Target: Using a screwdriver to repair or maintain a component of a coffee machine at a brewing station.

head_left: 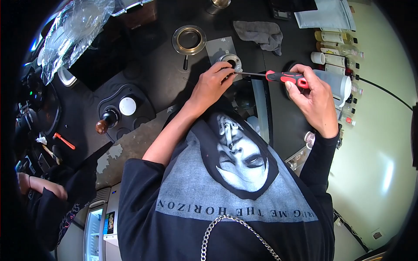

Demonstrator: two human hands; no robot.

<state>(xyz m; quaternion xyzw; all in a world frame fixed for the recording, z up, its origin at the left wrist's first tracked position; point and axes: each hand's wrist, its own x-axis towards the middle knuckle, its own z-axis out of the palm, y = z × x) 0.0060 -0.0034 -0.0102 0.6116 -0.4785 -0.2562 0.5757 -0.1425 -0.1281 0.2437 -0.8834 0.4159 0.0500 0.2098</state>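
Note:
My left hand [211, 80] has its fingers bent over a small round metal part [235, 59] that rests on a grey rectangular plate [221, 43]. My right hand [313, 95] grips a red and black screwdriver [276, 76], whose shaft points left to the fingertips of my left hand beside that part; where its tip sits exactly is too small to make out. Behind and left of the plate lies a brass-coloured metal ring [197, 34] with a short black handle. A grey cloth [259, 32] lies crumpled to the back right.
A black mat [143, 111] with a wooden-knobbed tamper [104, 124] and white disc [127, 105] is left. Bottles [335, 37] and a translucent jug [337, 87] line the right wall. A plastic bag [78, 30] lies back left. Another person's arm [48, 187] shows lower left.

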